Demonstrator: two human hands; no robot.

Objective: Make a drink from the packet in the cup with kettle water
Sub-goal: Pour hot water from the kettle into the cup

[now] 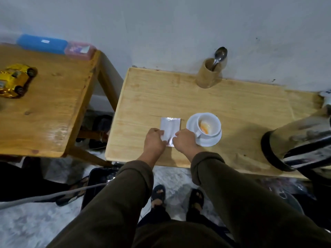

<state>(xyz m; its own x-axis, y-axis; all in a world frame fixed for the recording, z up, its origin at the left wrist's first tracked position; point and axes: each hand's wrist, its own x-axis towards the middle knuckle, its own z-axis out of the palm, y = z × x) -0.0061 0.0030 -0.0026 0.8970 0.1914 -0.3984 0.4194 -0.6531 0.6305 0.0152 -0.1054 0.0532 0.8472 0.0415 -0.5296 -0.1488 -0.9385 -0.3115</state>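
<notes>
Beside the cup (pixel 208 125), left hand (pixel 154 140) and right hand (pixel 184 141) pinch the packet (pixel 169 128).

The table (pixel 232 104) is pale matt wood. The packet (pixel 169 128) looks like shiny foil, the cup (pixel 211 122) and saucer (pixel 206 142) glossy white ceramic, the kettle (pixel 297 140) polished metal.

Both arms reach forward and down, covered to the wrists in dark olive sleeves with the cuffs bunched. The left hand (pixel 155 140) and the right hand (pixel 185 140) sit side by side, backs upward, knuckles bent. Each hand pinches one lower corner of a packet (pixel 169 126) between thumb and fingers.
</notes>
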